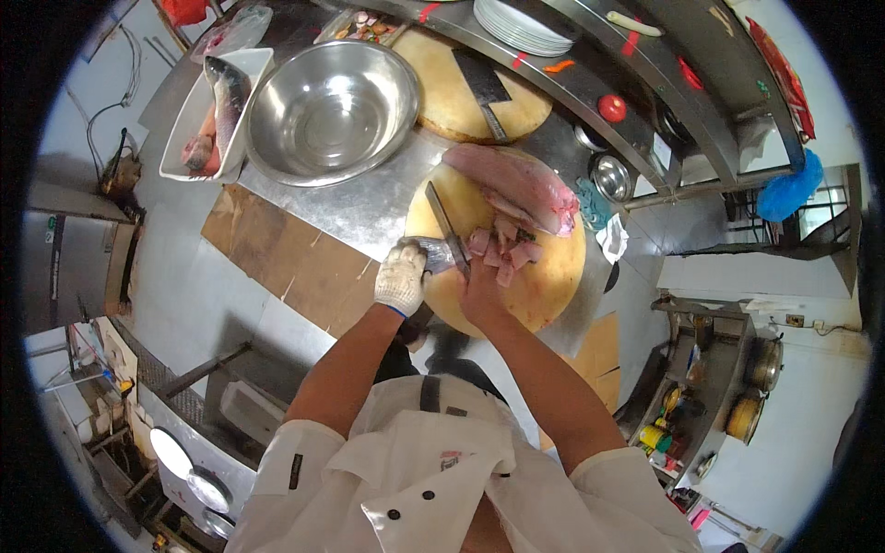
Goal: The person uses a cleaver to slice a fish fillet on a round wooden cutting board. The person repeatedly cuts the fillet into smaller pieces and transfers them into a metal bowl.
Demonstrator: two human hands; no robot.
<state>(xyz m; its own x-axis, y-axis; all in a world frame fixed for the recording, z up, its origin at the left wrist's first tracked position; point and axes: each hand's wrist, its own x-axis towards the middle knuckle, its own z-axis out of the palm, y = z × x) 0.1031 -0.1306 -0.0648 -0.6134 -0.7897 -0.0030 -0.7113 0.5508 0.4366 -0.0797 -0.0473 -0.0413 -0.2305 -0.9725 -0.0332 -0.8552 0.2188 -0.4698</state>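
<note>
On the round chopping block (553, 283), my right hand (484, 294) is closed around the handle end of a knife (446, 221), whose blade points away from me. My left hand (401, 276), in a white knitted glove, grips the end of a piece of fish with grey skin (438, 254), which lies left of the blade. Several cut chunks of pale pink fish (501, 256) are heaped just right of the knife. A large skinned-looking fish piece (515, 180) lies across the far side of the block.
Beyond stands a second round block (442, 90) with a black cleaver (482, 79) on it. A steel basin (332, 114) and a white tub (176, 155) with whole fish stand at the left. A metal shelf with stacked plates (525, 31) and a tomato (612, 108) runs along the far right.
</note>
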